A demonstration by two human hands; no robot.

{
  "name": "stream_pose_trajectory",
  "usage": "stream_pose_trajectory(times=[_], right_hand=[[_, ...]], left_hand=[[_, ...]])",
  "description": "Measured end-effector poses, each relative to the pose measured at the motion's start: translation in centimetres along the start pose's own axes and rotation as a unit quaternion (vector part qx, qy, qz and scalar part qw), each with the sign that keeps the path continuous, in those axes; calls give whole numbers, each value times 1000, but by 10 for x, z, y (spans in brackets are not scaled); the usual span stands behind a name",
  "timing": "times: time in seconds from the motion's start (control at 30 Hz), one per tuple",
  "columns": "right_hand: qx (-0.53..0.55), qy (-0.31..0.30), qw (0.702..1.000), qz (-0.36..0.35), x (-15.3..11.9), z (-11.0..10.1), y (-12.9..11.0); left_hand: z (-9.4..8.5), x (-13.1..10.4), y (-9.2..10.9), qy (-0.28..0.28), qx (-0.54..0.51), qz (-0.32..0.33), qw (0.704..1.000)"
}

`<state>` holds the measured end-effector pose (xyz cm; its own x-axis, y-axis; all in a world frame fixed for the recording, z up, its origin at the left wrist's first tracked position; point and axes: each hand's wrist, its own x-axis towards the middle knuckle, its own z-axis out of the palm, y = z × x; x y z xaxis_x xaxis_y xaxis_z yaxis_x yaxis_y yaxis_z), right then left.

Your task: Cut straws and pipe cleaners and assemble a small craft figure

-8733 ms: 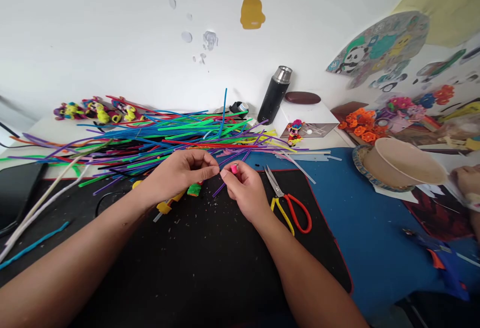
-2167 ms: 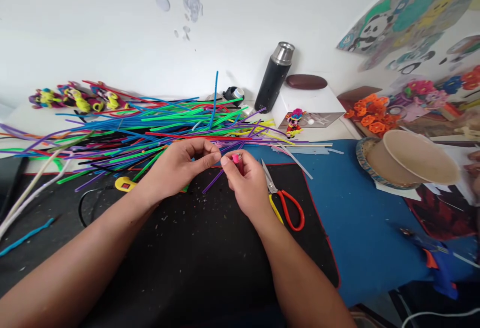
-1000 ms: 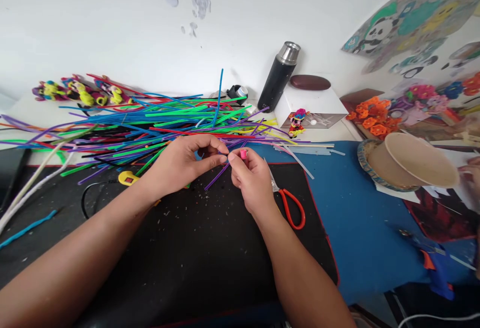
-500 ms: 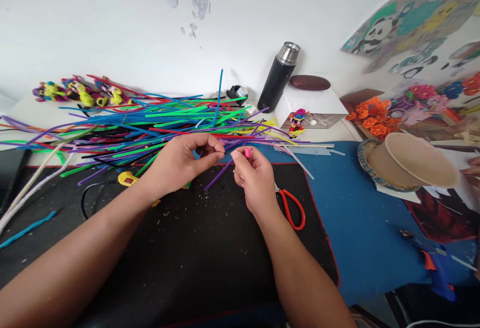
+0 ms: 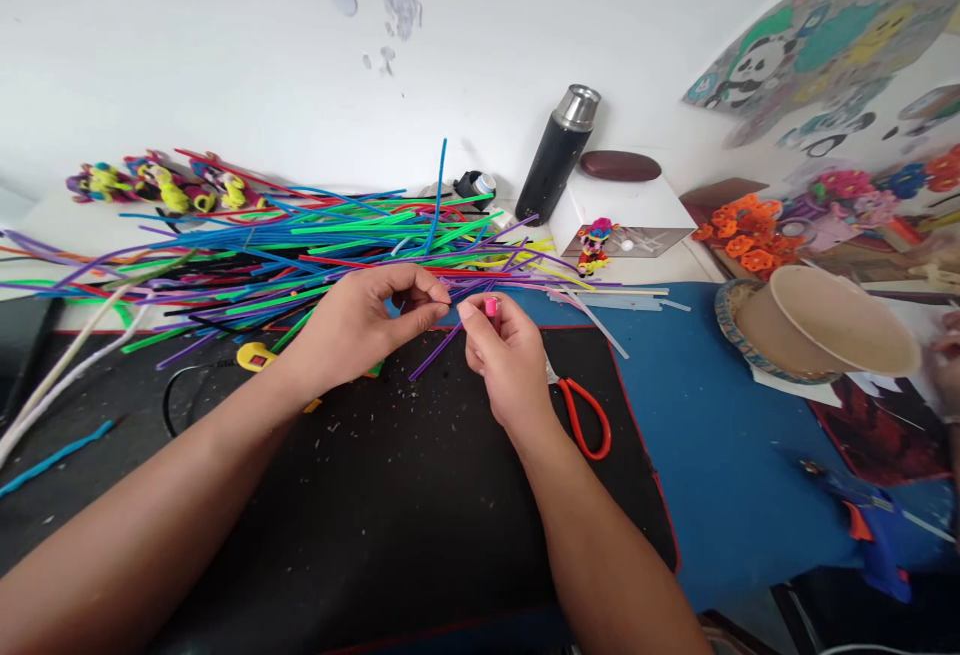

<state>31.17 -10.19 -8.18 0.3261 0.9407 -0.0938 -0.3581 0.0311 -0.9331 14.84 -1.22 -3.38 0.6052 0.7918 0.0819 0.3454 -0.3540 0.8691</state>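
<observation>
Above the black mat [image 5: 420,535], my left hand [image 5: 367,325] is closed in a pinch, thumb against forefinger. Something dark and thin shows at its fingertips, too small to name. My right hand [image 5: 510,360] faces it a short way off, fingers curled in. A small bright pink piece [image 5: 491,307] sticks up between its thumb and forefinger; its kind cannot be made out. Behind both hands lies a heap of coloured pipe cleaners [image 5: 352,225]. Red-handled scissors [image 5: 585,420] rest beside my right wrist, their blades partly hidden.
A black thermos [image 5: 555,155] leans by a white box [image 5: 634,205], with a small pipe-cleaner figure [image 5: 594,245] in front. To the right are a beige bowl [image 5: 810,330] and a blue glue gun [image 5: 877,535]. Another person's hand [image 5: 949,345] shows at the right edge.
My right hand and the pink piece have shifted very slightly left, toward my left hand. The left hand has kept its place and its pinch.
</observation>
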Motion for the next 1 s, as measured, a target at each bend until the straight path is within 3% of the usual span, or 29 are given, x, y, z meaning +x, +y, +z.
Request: stream_pose_trajectory(times=[0.37, 0.63, 1.0], right_hand=[[-43, -14, 999, -10, -1, 1, 1], [-24, -3, 1000, -11, 0, 1, 1], [-34, -14, 999, -5, 0, 1, 2]], left_hand=[[2, -2, -2, -9, 18, 19, 1000], [-5, 0, 1, 20, 17, 9, 1000], [-4, -1, -1, -22, 23, 43, 999]])
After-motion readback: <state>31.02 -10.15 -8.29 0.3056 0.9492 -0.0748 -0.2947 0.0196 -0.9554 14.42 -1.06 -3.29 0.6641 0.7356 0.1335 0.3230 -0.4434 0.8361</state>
